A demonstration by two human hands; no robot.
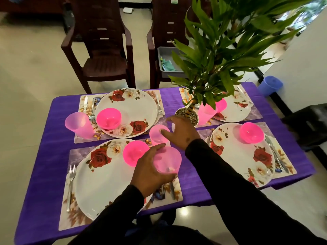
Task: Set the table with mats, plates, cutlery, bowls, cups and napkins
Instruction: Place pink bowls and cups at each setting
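Head view: left hand (pixel 150 169) fingers curl around a pink tumbler (pixel 167 160) above the near placemat (pixel 122 190). Right hand (pixel 180 132) fingers spread wide, touching a second pink tumbler (pixel 157 133) standing on the purple worktop (pixel 44 156) beside a potted plant (pixel 187 115).

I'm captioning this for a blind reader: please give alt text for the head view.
The left hand grips a pink cup while the right hand releases or reaches for another cup on a purple table set with four rose plates.
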